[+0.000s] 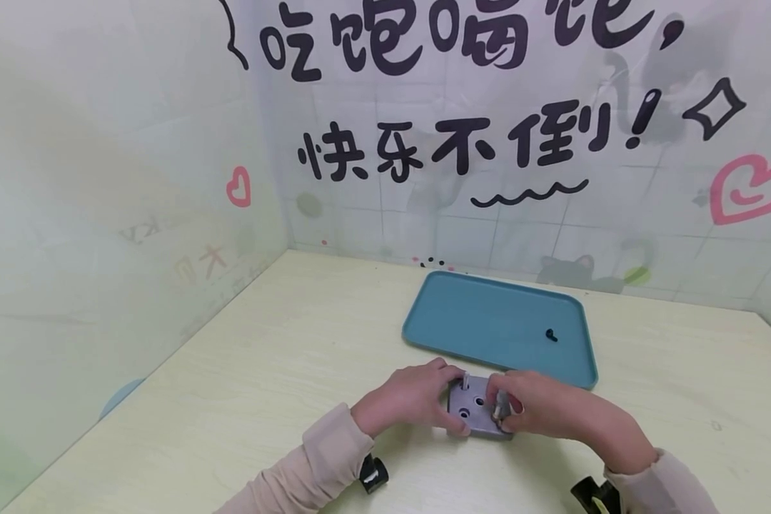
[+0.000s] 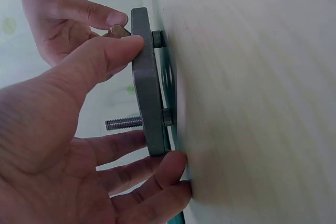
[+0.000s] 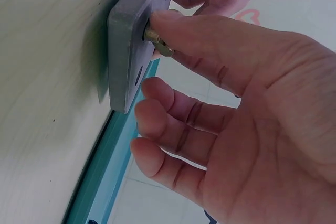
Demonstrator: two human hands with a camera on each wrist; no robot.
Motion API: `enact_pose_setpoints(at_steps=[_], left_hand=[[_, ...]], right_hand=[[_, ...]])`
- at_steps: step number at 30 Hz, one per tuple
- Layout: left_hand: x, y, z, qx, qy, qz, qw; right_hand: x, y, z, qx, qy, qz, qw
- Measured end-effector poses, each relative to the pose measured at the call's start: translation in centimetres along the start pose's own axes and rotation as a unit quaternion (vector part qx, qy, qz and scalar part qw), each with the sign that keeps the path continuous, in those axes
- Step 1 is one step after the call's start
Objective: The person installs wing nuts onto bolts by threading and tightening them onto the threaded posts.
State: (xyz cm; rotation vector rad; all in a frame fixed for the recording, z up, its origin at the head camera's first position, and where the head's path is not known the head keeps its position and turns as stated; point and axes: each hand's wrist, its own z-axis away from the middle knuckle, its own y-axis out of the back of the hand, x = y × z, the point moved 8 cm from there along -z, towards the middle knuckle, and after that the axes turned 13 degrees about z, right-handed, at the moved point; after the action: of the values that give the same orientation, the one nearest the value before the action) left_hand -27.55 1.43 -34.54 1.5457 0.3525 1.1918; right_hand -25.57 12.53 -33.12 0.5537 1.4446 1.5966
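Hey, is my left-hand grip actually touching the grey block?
Touching. The left wrist view shows it: the left-hand grip has its thumb lying against the side of the grey block.

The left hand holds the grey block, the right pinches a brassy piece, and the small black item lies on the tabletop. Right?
Not quite: the head view shows the small black item in the blue tray, not on the tabletop. The left hand holds the grey block and the right hand pinches the brassy piece.
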Motion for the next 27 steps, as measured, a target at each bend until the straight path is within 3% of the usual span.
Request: enact_pose_setpoints(at_steps=[12,23,27], left_hand=[[0.11,-0.07,-0.14,0.0,-0.005,-0.004,1.0],[0.05,-0.15,-0.06,0.001,-0.004,0.002,1.0],[0.03,-0.11,-0.06,0.002,-0.003,0.0,1.0]], right_hand=[[0.27,-0.04,0.03,0.003,0.001,-0.021,1.0],[0.23,0.16,0.06,0.017,-0.009,0.007,1.0],[0.29,0.37,0.5,0.043,0.006,0.02,0.999]])
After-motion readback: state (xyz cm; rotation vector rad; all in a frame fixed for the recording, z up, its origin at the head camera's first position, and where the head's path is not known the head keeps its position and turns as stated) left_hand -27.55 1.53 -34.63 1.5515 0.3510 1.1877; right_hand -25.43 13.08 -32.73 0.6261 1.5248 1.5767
